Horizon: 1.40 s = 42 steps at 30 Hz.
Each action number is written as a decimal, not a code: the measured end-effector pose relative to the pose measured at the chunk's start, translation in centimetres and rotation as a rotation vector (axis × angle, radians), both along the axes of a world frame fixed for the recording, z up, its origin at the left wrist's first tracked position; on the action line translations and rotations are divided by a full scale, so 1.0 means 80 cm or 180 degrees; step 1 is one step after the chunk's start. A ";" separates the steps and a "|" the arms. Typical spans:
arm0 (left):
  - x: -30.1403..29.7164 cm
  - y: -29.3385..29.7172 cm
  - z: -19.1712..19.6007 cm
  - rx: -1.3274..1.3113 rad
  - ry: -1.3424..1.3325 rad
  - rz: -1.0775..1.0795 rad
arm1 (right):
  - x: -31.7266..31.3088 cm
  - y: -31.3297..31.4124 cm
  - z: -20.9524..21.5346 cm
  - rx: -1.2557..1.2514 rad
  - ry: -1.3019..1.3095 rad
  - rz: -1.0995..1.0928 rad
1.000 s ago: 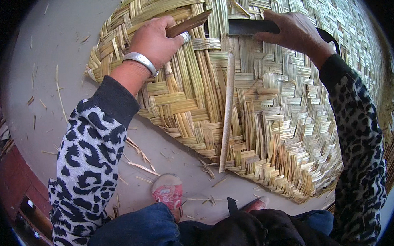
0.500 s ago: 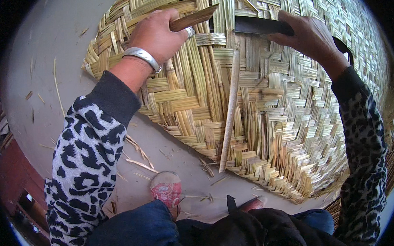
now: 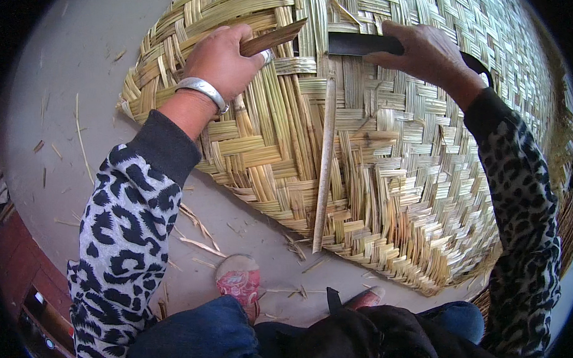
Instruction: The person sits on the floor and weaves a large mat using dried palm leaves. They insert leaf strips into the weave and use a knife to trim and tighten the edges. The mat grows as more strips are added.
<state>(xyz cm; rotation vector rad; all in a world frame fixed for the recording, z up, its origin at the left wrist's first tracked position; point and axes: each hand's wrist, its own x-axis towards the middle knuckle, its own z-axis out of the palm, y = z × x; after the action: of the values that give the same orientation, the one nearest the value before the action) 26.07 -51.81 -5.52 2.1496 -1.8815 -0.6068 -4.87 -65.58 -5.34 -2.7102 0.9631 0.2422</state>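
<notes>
My left hand (image 3: 228, 62) is closed around a brown wooden stick (image 3: 282, 35) with a slanted, pointed end, above the left part of a large woven mat (image 3: 279, 153) of pale split strips. A silver bracelet circles that wrist. In my right hand (image 3: 422, 52) is a black flat-bladed tool (image 3: 360, 43); its blade points left over the weave, and a curved black part shows behind the wrist. Between the hands, the blade's end lies close to a lengthwise band of strips. Below it, a long pale split strip (image 3: 324, 164) runs down past the mat's near edge.
Loose straw and chips (image 3: 201, 225) are scattered over the grey floor (image 3: 57, 126). My red-patterned shoe (image 3: 239, 282) stands just short of the mat's edge. Reddish-brown wooden furniture (image 3: 28, 257) is at the far left. A bundle of thin stalks (image 3: 567, 209) lies along the right side.
The mat and both hands sit slightly further left in the picture, the upper part also lower. Both hands keep their holds, at nearly the same places over the weave.
</notes>
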 end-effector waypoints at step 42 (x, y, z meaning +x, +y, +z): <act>0.056 0.010 0.057 0.0929 0.2180 -0.0265 | 0.048 0.014 -0.015 -0.0321 -0.0296 0.0128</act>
<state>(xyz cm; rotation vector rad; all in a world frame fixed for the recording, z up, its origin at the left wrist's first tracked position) 30.55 -51.00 -0.96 1.6774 -1.5601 -1.4856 -1.05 -64.50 -6.54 -2.8064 0.9187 0.0761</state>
